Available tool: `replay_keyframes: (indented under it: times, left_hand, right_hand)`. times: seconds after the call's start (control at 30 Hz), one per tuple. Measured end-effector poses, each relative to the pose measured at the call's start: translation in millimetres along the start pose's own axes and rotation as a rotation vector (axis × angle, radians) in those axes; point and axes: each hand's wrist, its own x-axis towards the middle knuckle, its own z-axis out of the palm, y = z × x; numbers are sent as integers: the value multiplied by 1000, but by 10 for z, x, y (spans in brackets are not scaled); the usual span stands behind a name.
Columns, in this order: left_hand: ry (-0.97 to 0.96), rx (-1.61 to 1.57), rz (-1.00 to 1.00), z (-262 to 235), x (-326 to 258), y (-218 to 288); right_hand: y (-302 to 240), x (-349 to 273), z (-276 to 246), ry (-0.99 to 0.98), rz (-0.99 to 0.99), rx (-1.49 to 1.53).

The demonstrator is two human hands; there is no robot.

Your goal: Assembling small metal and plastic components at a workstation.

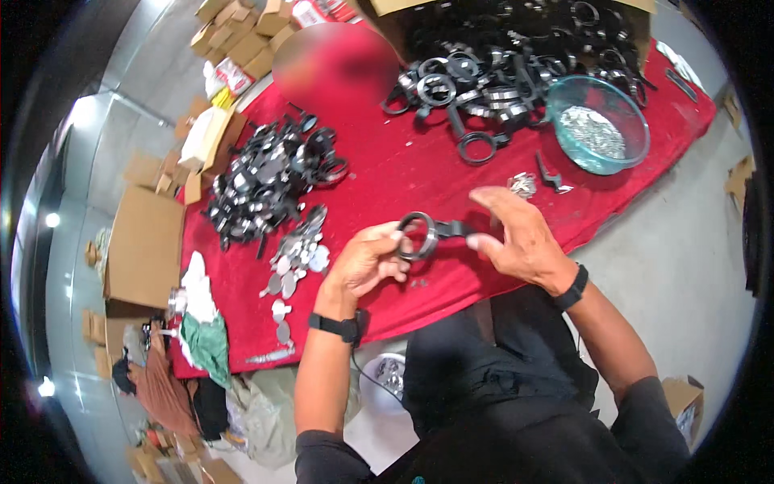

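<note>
My left hand point(359, 262) grips a black ring-shaped part point(433, 237) by its left side, over the near part of the red-covered table. A short black arm point(453, 229) juts from the ring toward the right. My right hand point(522, 240) has its fingers spread, the thumb close to the tip of that arm; whether they touch I cannot tell. Just beyond the right hand lie a small heap of silvery pieces point(522, 185) and a black angled part point(550, 173). A loose black ring point(477, 148) rests farther back.
Black parts form a heap point(262, 177) at left, with flat grey discs point(290, 270) nearer me. More rings spill from a large box point(645, 32) at the back. A teal translucent bowl point(641, 133) holds small metal pieces. A white bucket point(375, 395) stands below the table edge point(435, 310).
</note>
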Motion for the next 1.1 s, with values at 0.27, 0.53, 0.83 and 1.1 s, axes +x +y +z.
replay_keyframes:
  times: [0.27, 0.53, 0.83, 1.1]
  left_hand:
    - [717, 1400, 461, -470, -573, -218]
    - [838, 1841, 243, -933, -961, 1]
    - [652, 1953, 277, -951, -912, 81]
    - [897, 1715, 210, -955, -1042, 118]
  right_hand:
    - [-330, -34, 235, -221, 152, -35]
    - [-7, -117, 536, -50, 180, -217]
    - [42, -110, 526, -51, 273, -198]
    - [59, -127, 494, -61, 263, -154]
